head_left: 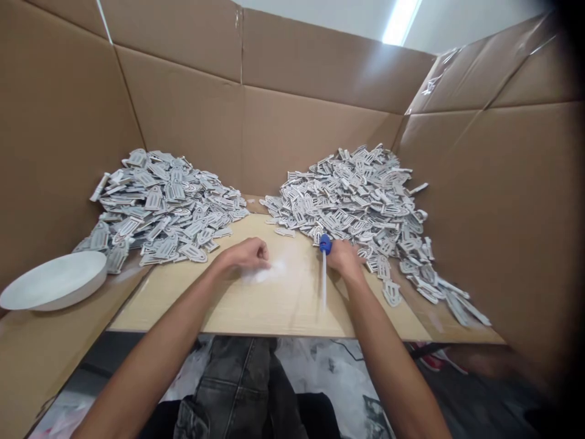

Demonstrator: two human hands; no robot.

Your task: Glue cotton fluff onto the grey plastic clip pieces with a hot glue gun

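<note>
My right hand [345, 256] is closed at the near edge of the right pile [351, 195] of grey slotted plastic pieces. Out of its thumb side juts a blue-handled tool [325, 244] with a thin pale shaft pointing back toward me. My right fingertips are partly hidden, and I cannot tell whether they also touch a piece. My left hand [249, 253] hangs over the middle of the board with curled fingers; whatever they hold, if anything, is hidden. Beneath it lies a patch of white powder [269, 271] on the tan board [283, 311].
A second heap of grey pieces [169, 201] rises at the left. In front of it stands a white bowl [55, 280]. Tall cardboard walls [320, 128] enclose the back and both sides. Several loose pieces [392, 292] trail along the right.
</note>
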